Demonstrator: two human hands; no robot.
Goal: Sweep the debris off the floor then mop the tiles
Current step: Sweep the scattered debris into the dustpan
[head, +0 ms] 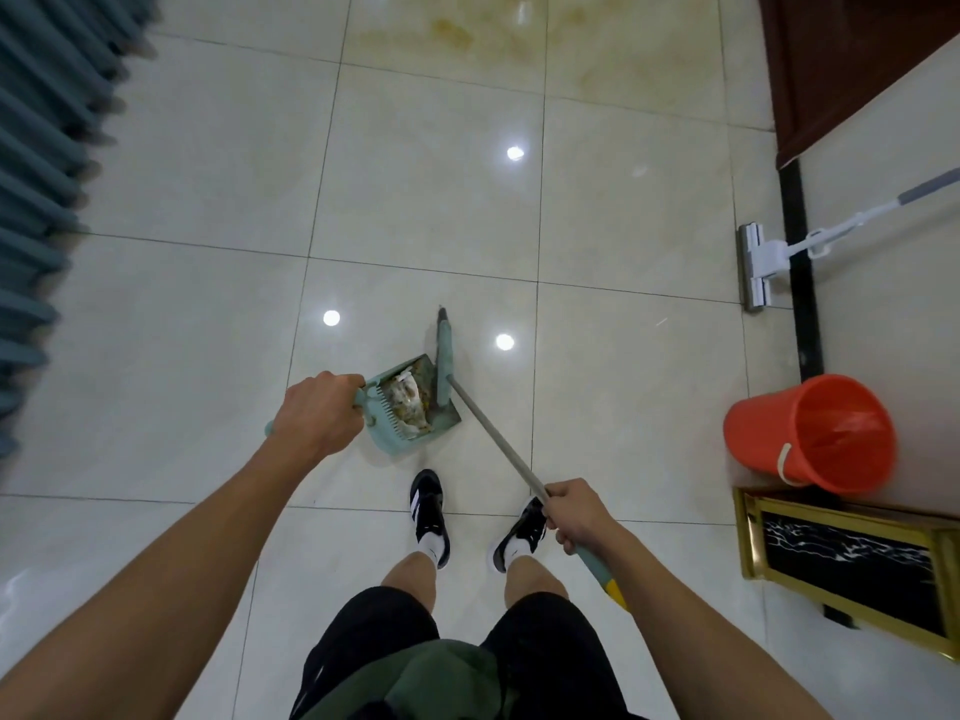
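Debris (408, 407) sits inside the teal dustpan (415, 415), just below frame centre: crumpled white paper and brownish scraps piled against the comb teeth. Dustpan rests on the tile floor (208, 330), mouth facing right. Broom head (444, 358) teal, standing at the dustpan's open edge, touching it, bristle tips pointing toward the top of the frame. Broom handle (493, 439) grey, running diagonally down-right from the head.

Left hand (317, 413) curled around the dustpan handle, gripping it, left of the pan. Right hand (576, 514) wrapped around the broom handle at lower right of centre, fingers closed on it; teal and yellow grip end sticks out below the hand.

Two black-and-white sneakers (428, 511) below the dustpan, near it, black shorts at bottom centre.

Right edge: white flat mop (758, 265) leaning against the wall, head on the floor. Below it an orange bucket (810, 433), tilted in view, well apart from the dustpan. Gold-framed black panel (852, 569) at lower right. Grey-blue curtain (36, 174) down the left edge. Yellowish stain (441, 33) on tiles at top centre. Dark wooden door (831, 70) upper right.
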